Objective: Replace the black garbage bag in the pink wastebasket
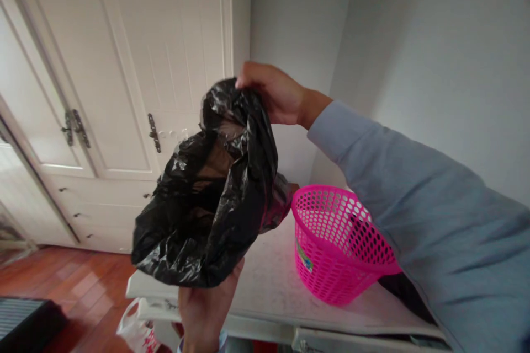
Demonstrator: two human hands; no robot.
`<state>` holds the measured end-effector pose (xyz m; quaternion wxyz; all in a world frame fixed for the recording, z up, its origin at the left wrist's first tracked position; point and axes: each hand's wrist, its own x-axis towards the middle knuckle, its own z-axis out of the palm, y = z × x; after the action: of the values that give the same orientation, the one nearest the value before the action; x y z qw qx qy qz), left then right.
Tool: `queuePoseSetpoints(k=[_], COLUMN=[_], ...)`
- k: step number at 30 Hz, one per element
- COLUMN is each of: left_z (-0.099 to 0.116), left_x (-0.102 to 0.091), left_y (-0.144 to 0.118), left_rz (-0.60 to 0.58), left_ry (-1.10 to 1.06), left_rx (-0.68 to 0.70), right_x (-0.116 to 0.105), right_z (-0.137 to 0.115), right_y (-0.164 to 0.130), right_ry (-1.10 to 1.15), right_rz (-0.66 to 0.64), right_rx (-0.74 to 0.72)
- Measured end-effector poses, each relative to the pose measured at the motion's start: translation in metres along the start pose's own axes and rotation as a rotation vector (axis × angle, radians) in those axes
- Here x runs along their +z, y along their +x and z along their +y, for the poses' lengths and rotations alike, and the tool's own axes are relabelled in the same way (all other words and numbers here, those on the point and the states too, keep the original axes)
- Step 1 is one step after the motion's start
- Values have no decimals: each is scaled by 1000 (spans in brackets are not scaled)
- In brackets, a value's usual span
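A black plastic bag is held up in front of me, its mouth spread wide and facing me. Light shows brownish through its thin walls. At the top, my right hand pinches the rim, thumb toward me. From below, my left hand grips the lower edge, most of its fingers hidden behind the plastic. Just right of the bag, a bright pink perforated plastic basket stands upright on a white surface, partly covered by my right sleeve.
The white tabletop has drawers along its front, one apparently pulled out. A white carrier bag with red print hangs at its left. Cream wardrobes stand behind. A dark object lies on the wooden floor. Dark material lies beside the basket.
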<state>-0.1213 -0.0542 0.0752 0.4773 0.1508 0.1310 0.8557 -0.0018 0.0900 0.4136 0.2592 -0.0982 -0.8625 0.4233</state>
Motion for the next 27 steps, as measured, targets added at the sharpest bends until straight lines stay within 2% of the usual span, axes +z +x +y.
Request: queuePoseSetpoints(k=[2,4,7,9,11,13,15,17,19,21,24,27], left_z=[12,19,22,24,27,35,43,51,55,55,53,53], left_x=[-12,-20,-25,-21,-10,7,22,27,16,-11,-65,-109], left_y=[1,9,34,57,79,96,105,105,98,87,65,43], left_rz=[101,223,379,409,395,348,300,282,305,366,511,643], left_ry=[-6,24,239,421,512,570,607,635,687,767,878,942], left_rx=[29,-6,-16,29,73,141,245,351,396,366,300,244], right_x=[-6,-12,-19,-23,-25,-23,-13,9,41,77,127,158], right_z=[24,50,82,95,100,98,93,88,87,92,105,115], right_y=[-6,-13,-21,-21,-18,-17,-21,-34,-54,-79,-120,-159], right_ry=[-6,-86,-260,-350,-385,-385,-393,-424,-532,-716,-971,-1021], right_rz=[-102,-102,23,188,445,678,749,654,482,267,-103,-511], right_rx=[140,287,557,648,559,355,172,75,35,58,181,385])
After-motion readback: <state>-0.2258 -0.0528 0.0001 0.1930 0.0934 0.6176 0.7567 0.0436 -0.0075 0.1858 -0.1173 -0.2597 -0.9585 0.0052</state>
